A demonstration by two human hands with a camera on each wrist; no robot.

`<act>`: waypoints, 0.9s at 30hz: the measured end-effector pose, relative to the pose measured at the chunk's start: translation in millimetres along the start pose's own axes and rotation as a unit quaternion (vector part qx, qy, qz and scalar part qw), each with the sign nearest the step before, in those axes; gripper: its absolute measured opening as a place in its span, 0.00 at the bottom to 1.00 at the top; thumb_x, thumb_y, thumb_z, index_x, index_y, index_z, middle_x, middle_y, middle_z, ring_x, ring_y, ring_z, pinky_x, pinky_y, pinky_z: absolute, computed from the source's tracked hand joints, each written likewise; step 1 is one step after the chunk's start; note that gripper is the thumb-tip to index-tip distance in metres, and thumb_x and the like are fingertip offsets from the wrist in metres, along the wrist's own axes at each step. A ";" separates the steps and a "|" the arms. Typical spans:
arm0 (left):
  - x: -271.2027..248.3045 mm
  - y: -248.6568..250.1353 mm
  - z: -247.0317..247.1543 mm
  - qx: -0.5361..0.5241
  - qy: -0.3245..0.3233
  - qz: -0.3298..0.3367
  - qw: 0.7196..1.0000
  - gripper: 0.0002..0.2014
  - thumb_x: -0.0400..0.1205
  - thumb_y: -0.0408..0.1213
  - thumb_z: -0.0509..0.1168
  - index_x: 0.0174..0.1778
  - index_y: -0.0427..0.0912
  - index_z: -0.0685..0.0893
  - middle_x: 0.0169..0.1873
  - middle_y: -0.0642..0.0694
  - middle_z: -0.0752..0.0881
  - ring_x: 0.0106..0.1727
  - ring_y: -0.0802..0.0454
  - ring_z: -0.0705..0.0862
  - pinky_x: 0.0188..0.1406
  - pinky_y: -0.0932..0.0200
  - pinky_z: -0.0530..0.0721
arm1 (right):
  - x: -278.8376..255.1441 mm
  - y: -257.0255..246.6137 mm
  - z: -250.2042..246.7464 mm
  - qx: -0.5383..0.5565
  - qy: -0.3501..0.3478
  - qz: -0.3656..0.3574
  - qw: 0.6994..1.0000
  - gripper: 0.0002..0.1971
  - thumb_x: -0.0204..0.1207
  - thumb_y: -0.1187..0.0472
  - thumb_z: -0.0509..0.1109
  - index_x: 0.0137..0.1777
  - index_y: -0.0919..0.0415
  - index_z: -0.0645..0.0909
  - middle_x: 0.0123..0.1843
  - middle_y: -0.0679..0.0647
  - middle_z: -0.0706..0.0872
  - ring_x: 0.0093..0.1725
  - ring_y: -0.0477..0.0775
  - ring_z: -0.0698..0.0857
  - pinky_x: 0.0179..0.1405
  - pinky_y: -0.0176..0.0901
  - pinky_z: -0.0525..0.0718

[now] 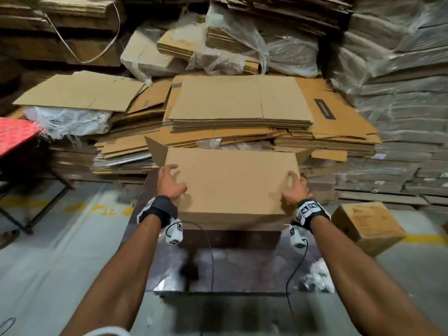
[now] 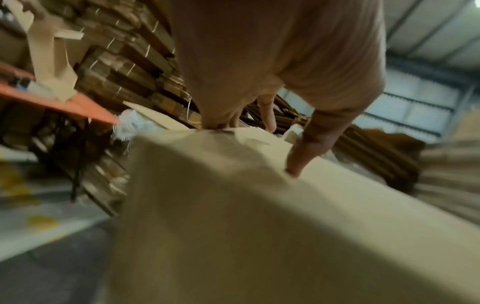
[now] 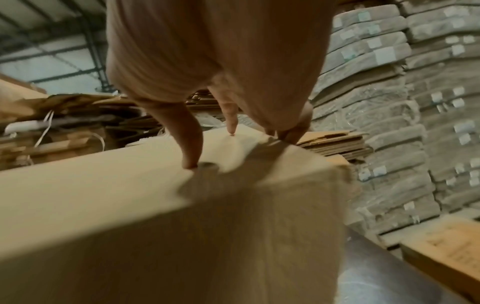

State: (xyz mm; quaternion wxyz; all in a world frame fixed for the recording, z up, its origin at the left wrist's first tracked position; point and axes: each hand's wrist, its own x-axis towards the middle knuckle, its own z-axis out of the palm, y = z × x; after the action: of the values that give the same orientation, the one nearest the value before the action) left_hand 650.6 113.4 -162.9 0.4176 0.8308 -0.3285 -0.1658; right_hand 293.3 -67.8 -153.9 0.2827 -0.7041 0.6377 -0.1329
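Head view: both arms reach forward over a dark glossy table (image 1: pixel 242 270) to a plain cardboard box (image 1: pixel 230 187) standing at its far end. The left hand (image 1: pixel 171 181) lies on the box's left top edge and the right hand (image 1: pixel 294 190) on its right top edge. Both are released and spread, with arched fingers and only the tips bearing on the closed top panel, so the box sits between them. A flap (image 1: pixel 156 151) sticks up at the far left corner. Just behind the box rises a pile of flattened cartons (image 1: pixel 240 98), with wrapped bundles (image 1: pixel 400 122) stacked to the right. A printed carton (image 1: pixel 366 226) stands on the floor beside the table, and a red table (image 1: pixel 17 134) stands at the left. Left wrist view, blurred: the left hand (image 2: pixel 280 61) arches over the box (image 2: pixel 259 226). Its thumb tip presses the top panel, and the other fingers reach to the far corner, where I cannot tell whether they hook over the edge. The red table (image 2: pixel 64 102) shows beyond it. Right wrist view: the right hand (image 3: pixel 221 51) stands on its fingertips on the box (image 3: pixel 130 205). Thumb and forefinger tips touch the top, and the remaining fingers sit at the right-hand edge. The wrapped bundles (image 3: pixel 389 102) fill the background, and the printed carton (image 3: pixel 446 253) lies low at the right, past the table (image 3: pixel 384 273).
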 end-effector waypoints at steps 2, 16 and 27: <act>-3.1 -20.0 3.6 0.046 0.000 -0.006 0.999 0.35 0.71 0.35 0.78 0.75 0.44 0.76 0.78 0.37 0.72 0.78 0.35 0.73 0.76 0.42 0.74 | -1.2 11.6 5.1 -0.028 0.008 0.009 1.000 0.45 0.73 0.56 0.79 0.88 0.48 0.61 0.87 0.67 0.59 0.83 0.75 0.65 0.85 0.71 0.57; -58.2 -87.0 33.7 -0.247 -0.019 -0.170 0.954 0.64 0.64 0.38 0.88 0.89 0.46 0.52 0.81 0.42 0.72 0.79 0.43 0.74 0.81 0.42 0.72 | 5.3 105.3 102.8 0.304 -0.039 0.152 0.940 0.76 0.42 0.40 0.90 0.89 0.44 0.45 0.86 0.63 0.67 0.81 0.67 0.72 0.83 0.67 0.70; -60.8 -14.9 3.0 -0.103 0.069 -0.057 0.991 0.62 0.65 0.41 0.87 0.89 0.59 0.53 0.77 0.33 0.69 0.76 0.32 0.73 0.80 0.35 0.71 | -25.6 15.9 5.9 0.187 0.025 0.021 0.982 0.76 0.58 0.62 0.91 0.89 0.44 0.31 0.89 0.70 0.47 0.87 0.74 0.55 0.84 0.75 0.59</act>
State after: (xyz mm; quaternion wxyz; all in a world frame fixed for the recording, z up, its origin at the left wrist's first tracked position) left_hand 610.7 159.7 -176.6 0.5124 0.8101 -0.2327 -0.1646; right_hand 279.5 -42.0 -163.2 0.3964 -0.6214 0.6232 -0.2613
